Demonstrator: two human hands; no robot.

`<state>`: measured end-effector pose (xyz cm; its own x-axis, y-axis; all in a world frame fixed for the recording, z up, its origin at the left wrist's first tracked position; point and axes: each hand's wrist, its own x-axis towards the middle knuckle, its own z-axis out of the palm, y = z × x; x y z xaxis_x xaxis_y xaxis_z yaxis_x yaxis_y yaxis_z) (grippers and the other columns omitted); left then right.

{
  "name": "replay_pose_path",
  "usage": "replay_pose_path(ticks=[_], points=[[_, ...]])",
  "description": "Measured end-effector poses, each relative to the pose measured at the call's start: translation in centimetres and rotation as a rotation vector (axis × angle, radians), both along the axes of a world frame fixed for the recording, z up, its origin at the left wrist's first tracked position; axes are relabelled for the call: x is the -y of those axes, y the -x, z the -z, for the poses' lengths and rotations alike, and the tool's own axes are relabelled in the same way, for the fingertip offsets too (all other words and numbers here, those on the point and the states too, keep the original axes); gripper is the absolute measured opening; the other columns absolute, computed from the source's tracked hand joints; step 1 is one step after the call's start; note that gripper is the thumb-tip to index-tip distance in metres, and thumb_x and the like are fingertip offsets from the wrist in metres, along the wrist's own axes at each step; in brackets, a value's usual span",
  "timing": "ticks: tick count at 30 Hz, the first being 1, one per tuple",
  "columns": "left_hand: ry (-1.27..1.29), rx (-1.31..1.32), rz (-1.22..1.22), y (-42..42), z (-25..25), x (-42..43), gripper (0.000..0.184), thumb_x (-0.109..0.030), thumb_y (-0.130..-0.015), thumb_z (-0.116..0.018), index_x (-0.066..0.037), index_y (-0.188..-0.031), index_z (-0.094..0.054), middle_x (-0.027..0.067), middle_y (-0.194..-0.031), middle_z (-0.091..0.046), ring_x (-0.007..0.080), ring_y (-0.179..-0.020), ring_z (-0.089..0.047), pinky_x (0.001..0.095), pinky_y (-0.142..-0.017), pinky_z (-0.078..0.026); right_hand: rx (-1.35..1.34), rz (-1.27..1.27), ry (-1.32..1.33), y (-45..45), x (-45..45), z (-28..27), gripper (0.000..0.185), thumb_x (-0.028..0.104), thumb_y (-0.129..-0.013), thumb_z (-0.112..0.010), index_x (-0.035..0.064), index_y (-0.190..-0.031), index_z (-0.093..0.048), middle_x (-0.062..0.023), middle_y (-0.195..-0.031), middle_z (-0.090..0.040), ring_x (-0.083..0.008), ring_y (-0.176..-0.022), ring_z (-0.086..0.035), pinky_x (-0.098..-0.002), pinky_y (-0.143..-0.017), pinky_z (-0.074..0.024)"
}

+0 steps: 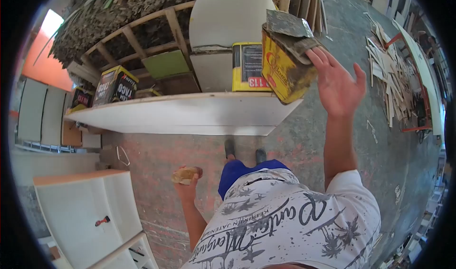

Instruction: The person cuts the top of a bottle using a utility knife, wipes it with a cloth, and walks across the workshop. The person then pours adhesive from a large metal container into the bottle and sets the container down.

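Note:
My right hand [339, 86] is open, thumb spread wide, its fingertips at the torn metal flap of a dented yellow tin can [280, 69]. Dark grime covers the can's bent top, and it tilts at the right end of a white panel [190, 112]. Low on the left, my left hand [186, 186] is closed around a small brownish-yellow rounded object [186, 175]; its exact kind I cannot make out. Beside the dented can stands another yellow and black tin [247, 67], upright.
More tins [114, 86] stand at the panel's left, near a green board [166, 65] and a wooden rack [133, 38]. A white cabinet [80, 202] carries a red-handled brush [102, 220]. Wood scraps [392, 79] lie on the right floor by an orange-legged table [413, 65].

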<state>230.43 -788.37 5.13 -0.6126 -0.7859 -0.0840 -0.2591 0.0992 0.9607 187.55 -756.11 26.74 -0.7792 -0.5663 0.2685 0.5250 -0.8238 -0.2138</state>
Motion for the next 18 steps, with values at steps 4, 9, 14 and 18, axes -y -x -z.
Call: replay_pose_path(ticks=[4,9,14,18], points=[[-0.009,-0.326,0.109,10.8,-3.5,5.2,0.072,-0.034,-0.075,-0.093,-0.002,-0.126,-0.055,0.0078,-0.116,-0.059,0.0189,-0.108,-0.06,0.0347,-0.096,-0.05,-0.078,0.024,-0.043,0.5,0.1,0.0,0.09,0.028,-0.097,-0.056,-0.0206,-0.152,-0.005,-0.0368,-0.161,-0.019,-0.0455,-0.154,-0.019,-0.0458,-0.112,-0.0499],[-0.003,-0.338,0.576,25.8,-7.9,10.8,0.084,-0.061,-0.07,-0.089,-0.002,-0.12,-0.056,0.0047,-0.112,-0.055,0.0159,-0.102,-0.056,0.0337,-0.09,-0.048,0.033,0.215,-0.26,-0.2,0.6,-1.8,0.074,0.028,-0.1,-0.049,-0.0202,-0.15,-0.022,-0.0333,-0.151,-0.041,-0.0415,-0.143,-0.044,-0.0434,-0.107,-0.0551],[0.012,-0.305,0.901,36.9,-9.9,9.7,0.068,-0.037,-0.077,-0.091,-0.002,-0.125,-0.057,0.0064,-0.113,-0.061,0.0178,-0.105,-0.06,0.0346,-0.091,-0.05,0.026,0.435,-0.412,-1.6,1.8,-1.8,0.069,0.021,-0.102,-0.042,-0.0178,-0.153,-0.018,-0.0356,-0.155,-0.035,-0.0411,-0.143,-0.044,-0.0401,-0.1,-0.0598],[-0.076,-0.258,1.007,41.9,-10.1,5.5,0.059,-0.02,-0.08,-0.089,-0.003,-0.128,-0.058,0.0055,-0.108,-0.065,0.0172,-0.102,-0.063,0.0333,-0.091,-0.052,-0.062,0.536,-0.591,-1.9,2.5,-2.3,0.069,0.021,-0.102,-0.043,-0.0137,-0.156,-0.018,-0.0353,-0.153,-0.038,-0.0404,-0.139,-0.05,-0.0372,-0.094,-0.0627]])
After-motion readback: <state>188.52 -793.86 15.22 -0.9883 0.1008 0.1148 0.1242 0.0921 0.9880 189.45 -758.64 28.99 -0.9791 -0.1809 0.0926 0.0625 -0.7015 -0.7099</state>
